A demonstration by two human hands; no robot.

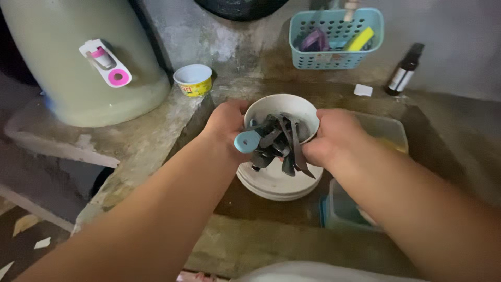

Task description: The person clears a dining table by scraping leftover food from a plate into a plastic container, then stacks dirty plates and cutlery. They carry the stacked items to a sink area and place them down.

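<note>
My left hand [225,125] and my right hand [334,137] grip the two sides of a white bowl [284,107] over a concrete sink. The bowl holds several dark metal spoons and forks [279,143] with handles sticking toward me, one with a light blue handle [246,141]. Under the bowl sits a stack of white plates [274,185].
A clear plastic container [389,130] lies right of the bowl, another [342,211] nearer me. A light blue basket [336,39] with sponges hangs on the back wall. A dark spray bottle [404,70] stands at right. A small yellow cup [193,80] and large pale green drum [78,57] stand at left.
</note>
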